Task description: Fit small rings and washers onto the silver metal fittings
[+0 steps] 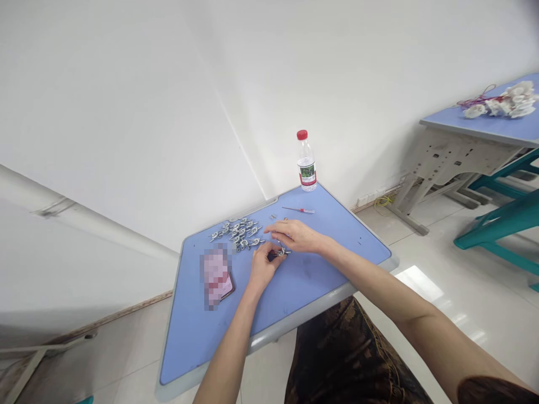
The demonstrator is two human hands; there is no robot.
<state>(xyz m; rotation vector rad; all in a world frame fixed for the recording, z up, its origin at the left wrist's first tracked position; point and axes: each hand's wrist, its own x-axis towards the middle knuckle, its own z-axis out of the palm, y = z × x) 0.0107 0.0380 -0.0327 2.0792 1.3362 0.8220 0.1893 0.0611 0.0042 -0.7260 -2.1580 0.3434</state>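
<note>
Near the middle of the blue desk, my left hand is closed on a small silver metal fitting, its thumb and fingers pinching it at the desktop. My right hand hovers just above, its fingers bent together and pointing left over the fitting. Whatever those fingertips hold is too small and too covered to name. Left of both hands lies a loose cluster of similar metal fittings. Beyond them are a few tiny metal bits and a thin screwdriver with a clear and red handle.
A phone, partly blurred, lies on the desk's left side. At the far corner by the wall stands a water bottle with a red cap. Another desk bearing white items stands right, beside teal stools.
</note>
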